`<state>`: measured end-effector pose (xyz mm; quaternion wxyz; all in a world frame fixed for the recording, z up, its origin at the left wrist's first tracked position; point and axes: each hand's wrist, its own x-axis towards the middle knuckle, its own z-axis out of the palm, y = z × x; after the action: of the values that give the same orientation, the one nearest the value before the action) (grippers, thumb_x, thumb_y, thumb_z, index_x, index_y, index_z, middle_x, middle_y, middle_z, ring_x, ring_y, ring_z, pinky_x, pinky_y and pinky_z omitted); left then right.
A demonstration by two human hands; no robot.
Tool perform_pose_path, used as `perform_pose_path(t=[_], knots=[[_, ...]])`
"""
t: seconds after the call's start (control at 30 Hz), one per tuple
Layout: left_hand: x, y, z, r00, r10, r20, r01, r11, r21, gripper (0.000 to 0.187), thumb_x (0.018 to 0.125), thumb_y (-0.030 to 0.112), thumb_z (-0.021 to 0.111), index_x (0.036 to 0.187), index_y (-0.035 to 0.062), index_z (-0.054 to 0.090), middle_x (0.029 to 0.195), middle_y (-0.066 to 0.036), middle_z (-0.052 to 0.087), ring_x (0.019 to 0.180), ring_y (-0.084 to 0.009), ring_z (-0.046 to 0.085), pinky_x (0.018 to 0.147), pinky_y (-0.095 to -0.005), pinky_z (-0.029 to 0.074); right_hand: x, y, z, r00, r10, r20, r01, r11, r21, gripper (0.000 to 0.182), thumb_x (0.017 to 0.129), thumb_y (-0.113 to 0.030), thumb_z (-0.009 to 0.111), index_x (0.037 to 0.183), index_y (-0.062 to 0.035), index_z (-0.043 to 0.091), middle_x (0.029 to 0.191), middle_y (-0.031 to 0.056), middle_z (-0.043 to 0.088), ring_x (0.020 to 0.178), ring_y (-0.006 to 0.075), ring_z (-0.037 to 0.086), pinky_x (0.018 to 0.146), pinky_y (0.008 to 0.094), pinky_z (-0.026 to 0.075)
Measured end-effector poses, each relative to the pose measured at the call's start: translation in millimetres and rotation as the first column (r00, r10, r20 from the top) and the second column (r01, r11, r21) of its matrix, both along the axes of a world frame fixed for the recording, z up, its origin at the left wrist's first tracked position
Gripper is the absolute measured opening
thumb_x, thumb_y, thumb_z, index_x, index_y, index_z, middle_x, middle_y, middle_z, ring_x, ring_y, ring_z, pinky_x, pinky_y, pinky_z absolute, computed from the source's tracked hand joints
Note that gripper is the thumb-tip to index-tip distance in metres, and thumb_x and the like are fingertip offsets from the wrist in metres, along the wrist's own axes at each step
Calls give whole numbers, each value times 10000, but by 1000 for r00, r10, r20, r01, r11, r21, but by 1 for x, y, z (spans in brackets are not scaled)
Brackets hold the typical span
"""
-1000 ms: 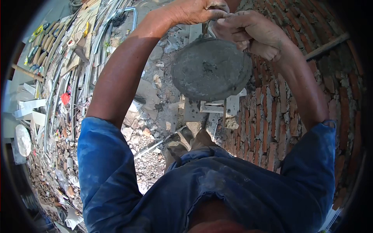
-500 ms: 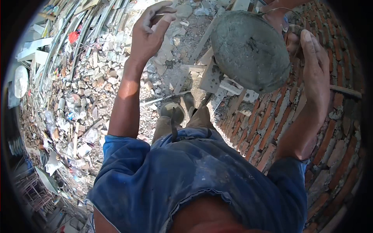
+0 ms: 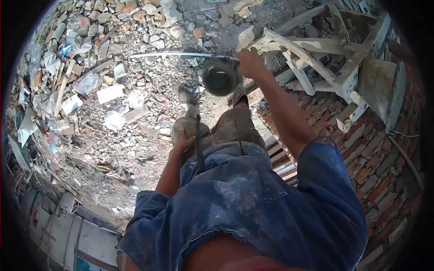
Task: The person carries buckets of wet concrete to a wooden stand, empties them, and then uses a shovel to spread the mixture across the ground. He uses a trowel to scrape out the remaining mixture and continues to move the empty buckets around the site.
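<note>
My right hand [image 3: 251,64] reaches down with its fingers curled closed, just beside the rim of a dark round bucket [image 3: 219,79] on the ground near my feet. What the fingers hold is hidden; the end of a thin pale strip [image 3: 181,54] lies close to them. My left hand [image 3: 183,143] rests flat on my left knee, with its fingers partly visible and nothing seen in it. The bucket's inside looks grey and shadowed.
A pale wooden trestle [image 3: 312,63] stands right of my right hand, with a board [image 3: 377,86] on it. Brickwork [image 3: 361,149] runs along the right side. Broken rubble [image 3: 149,36], plastic scraps and a white block [image 3: 110,93] litter the ground at left.
The round vessel of grey mortar at my right hand has left the view, as has another person's hand. My right hand went down beside the bucket; my left dropped from the air to my knee.
</note>
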<state>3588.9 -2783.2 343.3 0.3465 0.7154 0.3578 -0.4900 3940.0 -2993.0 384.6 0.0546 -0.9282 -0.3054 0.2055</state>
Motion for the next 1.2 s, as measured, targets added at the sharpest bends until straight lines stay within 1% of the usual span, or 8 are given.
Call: perform_pose_path(t=[0.07, 0.2, 0.53, 0.8, 1.07, 1.1, 1.13, 1.2], knots=[[-79, -3, -38, 985, 38, 169, -36, 999, -13, 959, 653, 373, 716, 1313, -95, 200, 1268, -268, 403, 1163, -346, 438, 977, -376, 353, -28, 26, -66, 719, -440, -538, 626, 747, 225, 406, 683, -211, 605, 1044, -26, 580, 947, 150, 625, 907, 284, 593, 773, 378, 456], [-103, -11, -59, 740, 658, -138, -669, 697, -259, 1073, 609, 380, 769, 1330, -96, 133, 1258, -270, 391, 1152, -334, 435, 937, -375, 396, -73, 39, -200, 700, -498, -512, 587, 810, 14, 438, 671, -238, 634, 1054, -30, 586, 960, 158, 620, 933, 311, 580, 794, 381, 451], [-137, -29, -100, 352, 891, -286, -930, 298, -215, 974, 730, 326, 692, 1400, 36, 47, 1277, -201, 373, 1137, -281, 416, 931, -343, 371, -36, 90, -394, 859, -183, -478, -73, 881, -467, 479, 710, -255, 586, 1136, -45, 525, 1062, 193, 570, 1069, 319, 528, 843, 430, 455], [-37, 61, -27, 628, 773, -91, -733, 548, -404, 638, 848, 249, 496, 1381, 41, 213, 1207, -193, 491, 1184, -243, 444, 950, -380, 362, -102, 105, -251, 845, -186, -501, 49, 960, -275, 249, 664, -219, 628, 876, -98, 579, 836, 116, 628, 843, 311, 601, 756, 412, 446], [64, 77, -65, 86, 882, -462, -769, -236, -594, 586, 933, 465, 203, 1353, 63, 276, 1235, -85, 497, 1094, -241, 479, 956, -405, 347, -173, 194, -75, 848, -64, -526, 100, 994, 40, 358, 746, -216, 560, 1058, -53, 495, 722, 161, 611, 735, 367, 596, 728, 461, 435], [53, 72, -97, 471, 882, 17, -486, 276, -829, 587, 927, 489, 191, 1265, 52, 388, 1281, -90, 445, 1089, -250, 481, 960, -397, 358, -178, 197, -54, 869, 25, -495, 21, 996, 87, 354, 736, -168, 537, 1053, -29, 461, 714, 169, 619, 724, 336, 614, 743, 452, 402], [62, 76, -85, 495, 868, 22, -472, 290, -833, 587, 927, 489, 191, 1265, 52, 388, 1281, -90, 445, 1089, -250, 481, 960, -397, 358, -181, 194, -45, 853, 55, -519, 27, 988, 150, 422, 753, -187, 547, 1130, -31, 442, 783, 176, 618, 770, 329, 611, 804, 460, 382], [98, 88, -47, -33, 732, -680, -328, -651, -685, 491, 941, 428, 217, 1137, 59, 475, 1246, -108, 472, 1089, -253, 484, 963, -386, 365, -166, 187, -33, 870, 131, -475, 21, 953, 302, 425, 775, -223, 558, 1148, -44, 458, 871, 174, 615, 836, 329, 601, 816, 446, 401]])
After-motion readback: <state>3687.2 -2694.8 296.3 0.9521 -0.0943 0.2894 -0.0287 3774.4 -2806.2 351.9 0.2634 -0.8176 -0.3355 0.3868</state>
